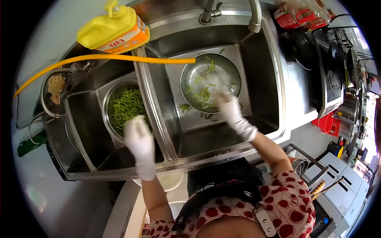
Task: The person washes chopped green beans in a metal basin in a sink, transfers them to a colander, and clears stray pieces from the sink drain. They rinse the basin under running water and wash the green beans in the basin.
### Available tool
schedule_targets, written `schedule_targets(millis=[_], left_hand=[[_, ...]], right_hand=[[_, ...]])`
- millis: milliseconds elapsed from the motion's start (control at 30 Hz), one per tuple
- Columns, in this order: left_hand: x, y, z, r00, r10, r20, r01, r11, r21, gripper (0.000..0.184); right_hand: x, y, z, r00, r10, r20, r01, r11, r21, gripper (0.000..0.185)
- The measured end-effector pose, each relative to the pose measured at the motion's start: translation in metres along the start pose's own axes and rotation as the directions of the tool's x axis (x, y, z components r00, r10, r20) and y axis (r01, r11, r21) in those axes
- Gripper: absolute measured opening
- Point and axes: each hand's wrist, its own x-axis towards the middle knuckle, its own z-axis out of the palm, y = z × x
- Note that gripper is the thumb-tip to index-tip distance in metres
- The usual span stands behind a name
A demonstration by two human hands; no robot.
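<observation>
Two bowls, one per basin, divider between.
In left basin [81, 107]: left bowl [105, 107], greens [127, 104] inside. Right of divider [152, 113], in right basin [262, 59]: right bowl [239, 75], few greens inside, scraps [184, 107] just outside. Behind: jug [119, 33] left, tap [256, 18] right. Hose [119, 57] across from left, over divider.

Jug [113, 29], bright yellow, label orange and white with red characters; hose [99, 56], orange-yellow; cut stems [129, 107], green, sinks [256, 79], silver-grey, gloves [141, 144], white, shirt [289, 198], pale pink with dark red dots and ringed outlines, apron [210, 174], black, white lettering.
</observation>
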Motion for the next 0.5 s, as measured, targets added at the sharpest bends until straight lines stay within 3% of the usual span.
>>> schedule_targets(millis=[33, 67, 100, 133, 167, 200, 233, 300, 367, 400, 433, 467, 500], left_hand=[[-0.012, 0.019, 0.019, 0.991, -0.079, 0.106, 0.089, 0.992, -0.087, 0.009], [-0.024, 0.032, 0.043, 0.949, -0.146, 0.28, 0.123, 0.988, 0.097, 0.013], [-0.032, 0.03, 0.072, 0.892, -0.067, 0.446, -0.018, 0.983, 0.185, 0.017], [-0.028, 0.034, 0.101, 0.641, -0.252, 0.725, -0.064, 0.923, 0.378, 0.018], [-0.04, 0.016, 0.139, 0.642, -0.286, 0.711, -0.07, 0.902, 0.426, 0.021], [-0.031, 0.014, 0.162, 0.406, -0.414, 0.815, -0.058, 0.878, 0.475, 0.03], [-0.044, -0.002, 0.185, 0.539, -0.42, 0.731, -0.071, 0.842, 0.535, 0.036], [-0.078, -0.052, 0.24, 0.76, -0.379, 0.528, -0.072, 0.758, 0.648, 0.058], [-0.08, -0.087, 0.268, 0.752, -0.365, 0.549, -0.178, 0.69, 0.702, 0.084], [-0.079, -0.096, 0.275, 0.733, -0.304, 0.608, -0.278, 0.682, 0.676, 0.09], [-0.071, -0.088, 0.276, 0.689, -0.326, 0.647, -0.24, 0.74, 0.628, 0.083], [-0.065, -0.082, 0.274, 0.64, -0.344, 0.686, -0.195, 0.791, 0.579, 0.076], [-0.06, -0.072, 0.27, 0.59, -0.358, 0.724, -0.142, 0.836, 0.53, 0.07]], right_hand=[[0.017, 0.074, -0.024, 0.993, 0.119, -0.009, -0.119, 0.992, -0.044, 0.016], [0.026, 0.106, -0.053, 0.979, 0.204, -0.018, -0.195, 0.897, -0.397, 0.023], [0.035, 0.126, -0.074, 0.767, 0.637, 0.073, -0.511, 0.677, -0.53, 0.03], [0.046, 0.266, -0.076, 0.831, 0.537, 0.146, -0.218, 0.555, -0.803, 0.032], [0.037, 0.187, -0.095, 0.779, 0.593, 0.202, -0.248, 0.588, -0.77, 0.062], [0.033, 0.193, -0.095, 0.775, 0.607, 0.174, -0.231, 0.529, -0.817, 0.073], [0.036, 0.203, -0.094, 0.774, 0.616, 0.146, -0.209, 0.467, -0.859, 0.087], [0.044, 0.26, -0.084, 0.809, 0.553, 0.197, -0.156, 0.526, -0.836, 0.096], [0.049, 0.273, -0.072, 0.855, 0.496, 0.151, -0.16, 0.528, -0.834, 0.101], [0.05, 0.256, -0.072, 0.83, 0.545, 0.114, -0.373, 0.695, -0.615, 0.092], [0.05, 0.254, -0.064, 0.799, 0.588, 0.127, -0.537, 0.793, -0.288, 0.084], [0.051, 0.252, -0.056, 0.765, 0.629, 0.141, -0.641, 0.764, 0.074, 0.076], [0.049, 0.271, -0.041, 0.743, 0.64, 0.196, -0.648, 0.614, 0.452, 0.069]])
